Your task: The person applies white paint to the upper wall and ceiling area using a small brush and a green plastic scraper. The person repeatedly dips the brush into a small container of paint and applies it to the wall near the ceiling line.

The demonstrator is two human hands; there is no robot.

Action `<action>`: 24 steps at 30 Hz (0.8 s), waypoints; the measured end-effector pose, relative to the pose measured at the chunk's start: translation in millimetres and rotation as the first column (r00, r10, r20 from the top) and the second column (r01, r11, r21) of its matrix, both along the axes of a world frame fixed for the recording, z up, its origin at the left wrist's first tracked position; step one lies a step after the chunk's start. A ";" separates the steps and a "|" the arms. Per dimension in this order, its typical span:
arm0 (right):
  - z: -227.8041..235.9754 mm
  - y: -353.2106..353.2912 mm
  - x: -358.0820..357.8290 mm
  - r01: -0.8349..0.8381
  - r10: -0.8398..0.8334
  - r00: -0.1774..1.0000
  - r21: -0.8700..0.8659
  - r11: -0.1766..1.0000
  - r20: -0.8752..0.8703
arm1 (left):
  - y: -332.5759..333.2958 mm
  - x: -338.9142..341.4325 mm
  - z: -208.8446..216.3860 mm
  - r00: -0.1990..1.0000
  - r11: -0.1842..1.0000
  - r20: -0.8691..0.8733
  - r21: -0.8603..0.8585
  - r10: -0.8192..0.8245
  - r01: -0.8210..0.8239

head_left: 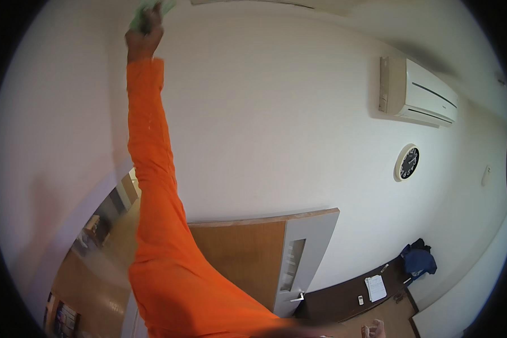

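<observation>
My left hand (145, 39), at the end of a raised orange sleeve, is high at the upper left near the top of the white wall. It is closed on a green cloth (152, 14), which is blurred and partly cut off by the upper edge. Whether the cloth touches the wall, I cannot tell. Only part of my right hand (374, 329) shows, low at the bottom edge right of the middle. Its fingers are bent, with a gap between them, and no held thing is visible there.
Below the raised arm stands a wooden door (239, 248) with a grey panel and lever handle. A white air conditioner (428, 93) and a round clock (408, 162) hang at right. A dark table (338, 293) holds papers (376, 288) and a small white remote-like object (360, 300); dark blue fabric (419, 262) lies at its far end.
</observation>
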State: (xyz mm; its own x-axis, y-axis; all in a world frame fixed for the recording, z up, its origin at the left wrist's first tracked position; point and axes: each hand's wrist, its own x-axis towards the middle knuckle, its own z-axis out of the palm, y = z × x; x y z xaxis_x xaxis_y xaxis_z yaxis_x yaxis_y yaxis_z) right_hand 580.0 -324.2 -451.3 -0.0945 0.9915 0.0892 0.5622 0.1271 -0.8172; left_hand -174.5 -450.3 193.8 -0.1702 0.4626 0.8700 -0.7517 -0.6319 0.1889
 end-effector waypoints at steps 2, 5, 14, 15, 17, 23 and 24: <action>-15.3 -7.9 15.6 0.044 -0.046 0.999 -0.083 0.996 -0.026 | 5.6 -12.3 -14.8 0.994 0.993 0.037 0.069 0.098 -0.100; -4.3 -12.2 30.4 0.082 -0.073 0.995 -0.144 0.986 0.065 | 17.4 -25.2 -28.8 0.987 0.987 0.000 -0.017 0.161 -0.161; 38.6 8.6 -8.0 -0.005 0.004 0.992 -0.011 1.000 -0.125 | 65.0 -39.0 53.9 0.996 0.966 -0.093 -0.256 -0.003 -0.021; 25.7 15.6 -10.5 -0.052 0.052 0.986 0.006 0.999 -0.157 | 45.1 -54.8 71.6 0.993 0.949 -0.109 -0.315 -0.043 0.007; 1.9 19.8 -3.1 -0.083 0.089 0.978 0.041 0.996 -0.187 | 40.5 -64.4 74.9 0.987 0.962 -0.031 -0.221 0.160 -0.163; 6.1 -7.6 2.4 0.022 -0.021 0.999 -0.021 1.000 0.043 | 15.1 -106.4 35.7 0.972 0.980 -0.142 -0.045 0.187 -0.196; 0.3 -8.4 5.3 0.024 -0.024 1.000 -0.005 1.000 0.018 | 2.8 -107.2 30.3 0.945 0.957 -0.156 0.080 0.289 -0.279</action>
